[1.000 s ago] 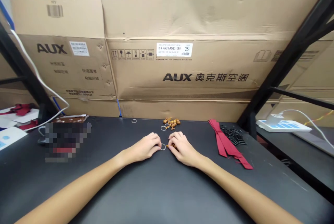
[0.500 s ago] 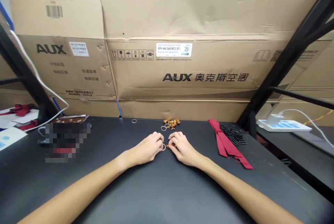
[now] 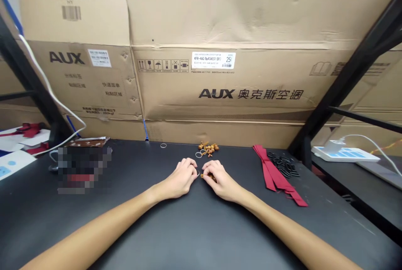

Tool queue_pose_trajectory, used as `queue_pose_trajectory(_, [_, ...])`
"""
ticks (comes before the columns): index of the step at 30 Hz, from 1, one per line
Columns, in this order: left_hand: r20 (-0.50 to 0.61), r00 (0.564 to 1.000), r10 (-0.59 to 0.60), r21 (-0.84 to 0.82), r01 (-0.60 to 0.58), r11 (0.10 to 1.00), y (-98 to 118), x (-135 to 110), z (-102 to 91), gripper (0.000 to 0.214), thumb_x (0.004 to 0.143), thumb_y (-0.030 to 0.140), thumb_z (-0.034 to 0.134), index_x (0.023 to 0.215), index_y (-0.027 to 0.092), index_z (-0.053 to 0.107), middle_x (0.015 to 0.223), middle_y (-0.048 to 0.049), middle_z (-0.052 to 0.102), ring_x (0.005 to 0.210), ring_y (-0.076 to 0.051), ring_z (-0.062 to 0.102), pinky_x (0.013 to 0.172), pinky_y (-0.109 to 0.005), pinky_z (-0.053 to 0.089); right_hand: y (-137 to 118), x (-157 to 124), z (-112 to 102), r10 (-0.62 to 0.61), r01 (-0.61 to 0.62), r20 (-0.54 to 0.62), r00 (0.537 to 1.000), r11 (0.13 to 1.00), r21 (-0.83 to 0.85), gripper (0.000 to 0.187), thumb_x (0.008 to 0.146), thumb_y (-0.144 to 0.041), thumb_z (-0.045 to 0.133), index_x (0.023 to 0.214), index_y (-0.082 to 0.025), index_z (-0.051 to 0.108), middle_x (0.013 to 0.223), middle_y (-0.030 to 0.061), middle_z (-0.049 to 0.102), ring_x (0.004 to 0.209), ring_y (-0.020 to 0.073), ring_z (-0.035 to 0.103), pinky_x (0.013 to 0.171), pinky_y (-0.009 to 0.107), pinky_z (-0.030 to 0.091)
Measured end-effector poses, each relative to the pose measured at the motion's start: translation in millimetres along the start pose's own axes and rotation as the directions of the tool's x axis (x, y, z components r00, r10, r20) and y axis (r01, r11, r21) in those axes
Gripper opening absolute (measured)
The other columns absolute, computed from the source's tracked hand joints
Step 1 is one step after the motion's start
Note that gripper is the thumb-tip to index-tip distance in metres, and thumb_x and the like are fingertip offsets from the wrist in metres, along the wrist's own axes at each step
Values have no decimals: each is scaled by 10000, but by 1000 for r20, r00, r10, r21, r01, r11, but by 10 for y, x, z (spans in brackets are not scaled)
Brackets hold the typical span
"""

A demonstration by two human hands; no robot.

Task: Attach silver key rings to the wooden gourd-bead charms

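Note:
My left hand (image 3: 184, 177) is closed in a pinch on a metal split ring (image 3: 198, 174), of which only a thin edge shows past the fingertips. Just across from it, my right hand (image 3: 219, 180) grips a small brown gourd-shaped pendant (image 3: 202, 175), mostly covered by the fingers. The two hands are close together, a small gap between their fingertips. Beyond them lies a pile of brown gourd-shaped pendants (image 3: 213, 148) on cords. Another split ring (image 3: 198, 154) rests at the pile's left side, and a further ring (image 3: 163, 146) lies farther left.
Red fabric strips (image 3: 271, 171) and a heap of black clasps (image 3: 285, 165) lie to the right on the black table (image 3: 201, 228). A large cardboard box (image 3: 238, 106) walls off the back. Black metal posts (image 3: 339, 77) rise at both sides; a white power strip (image 3: 345, 154) sits far right.
The ring in my left hand has turned or slipped back, so less of it shows. Both hands stay nearly in place; the whole view has shifted slightly.

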State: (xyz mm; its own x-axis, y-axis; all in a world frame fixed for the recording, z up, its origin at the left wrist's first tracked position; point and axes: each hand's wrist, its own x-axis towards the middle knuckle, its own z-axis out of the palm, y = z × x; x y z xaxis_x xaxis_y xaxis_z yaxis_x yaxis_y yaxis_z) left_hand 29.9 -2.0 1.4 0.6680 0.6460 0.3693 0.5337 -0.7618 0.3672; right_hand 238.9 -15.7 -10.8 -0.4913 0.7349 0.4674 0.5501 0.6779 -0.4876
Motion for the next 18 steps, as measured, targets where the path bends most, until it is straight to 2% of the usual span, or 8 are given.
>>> queue_pose_trajectory(10, [9,999,-49,-96,50,994,52,22,43,210,962,217,380,787,186,492,1089,-69,505,1009,-209,468,891,-395,387,-8,8,8,6,-5,-26,1000,998,55,107,924,-236,474,837,-218,534,1031,84,583,1001,223,504,852,417,443])
queue_pose_trajectory(18, [31,998,-63,-119,67,991,51,25,21,211,966,228,367,799,191,491,1102,-68,506,1010,-212,469,903,-411,379,29,5,44,30,-31,-63,998,1000,-8,130,922,-257,474,818,-217,540,1009,86,589,987,232,509,846,423,438])
